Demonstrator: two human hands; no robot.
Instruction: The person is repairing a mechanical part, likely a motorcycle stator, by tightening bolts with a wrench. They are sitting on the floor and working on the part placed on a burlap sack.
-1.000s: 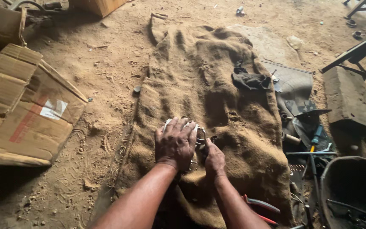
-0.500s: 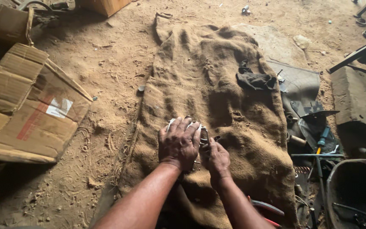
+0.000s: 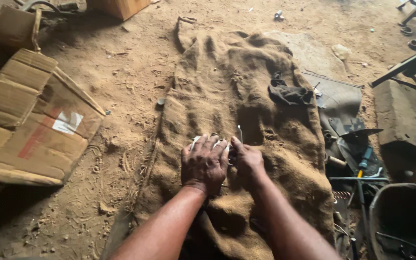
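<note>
Soft daylight, shadowed corners, sharp.

The sandy floor (image 3: 121, 91) carries everything. A long burlap sack (image 3: 227, 96) lies spread down its middle, wrinkled and dusted with sand. Flattened cardboard (image 3: 30, 125) lies to the left of it, well apart. A wooden box (image 3: 116, 7) sits at the top edge. On the right, just beside the sack, lie a grey sheet (image 3: 338, 98), a concrete block (image 3: 403, 118), a dark tub (image 3: 405, 221) and a scatter of tools (image 3: 362, 163). A dark rag (image 3: 290, 94) rests on the sack's right side.
</note>
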